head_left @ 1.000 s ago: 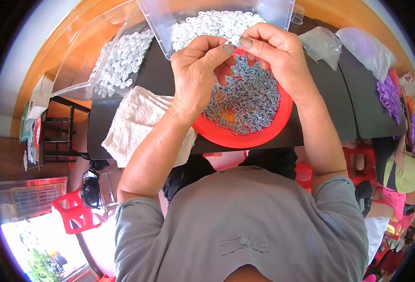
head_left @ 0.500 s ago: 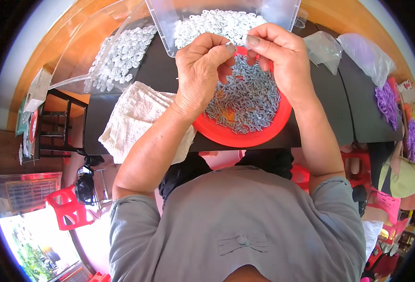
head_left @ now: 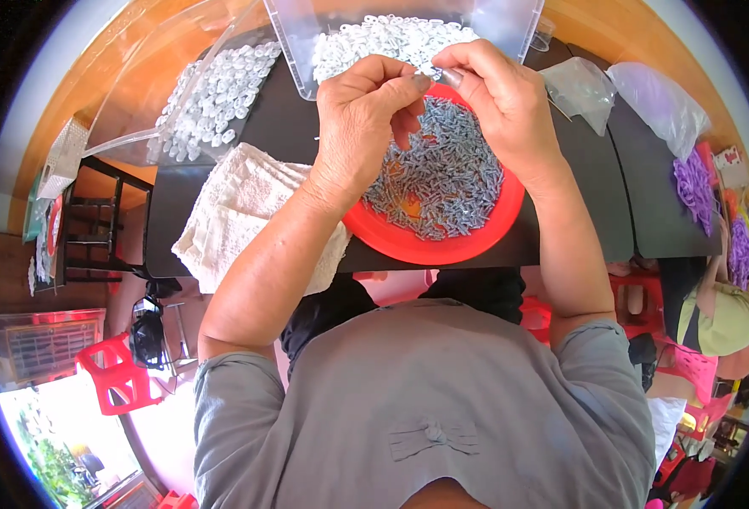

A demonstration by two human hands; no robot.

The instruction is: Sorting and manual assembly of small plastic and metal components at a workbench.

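Over the far rim of a red basin (head_left: 442, 248), my two hands meet fingertip to fingertip. My left hand (head_left: 364, 114) pinches a small whitish piece (head_left: 429, 74) between thumb and forefinger. On the other side my right hand (head_left: 510, 106) has its thumb and forefinger pressed together against that piece; anything else in them is too small to name. Many small grey screw-like pieces (head_left: 447, 182) fill the basin below. Behind the hands, a clear plastic box (head_left: 294, 51) contains many small white oval pieces (head_left: 383, 42).
A cream towel (head_left: 237, 204) lies by my left forearm on the dark table (head_left: 591, 199). Clear-and-white pieces (head_left: 213, 102) lie in a transparent container at far left. Plastic bags (head_left: 659, 106) and purple strands (head_left: 694, 187) are at right. A red stool (head_left: 120, 373) stands at left.
My right hand has shifted slightly left, and its fingertips now come together with those of my left hand. The whole view has moved a little.
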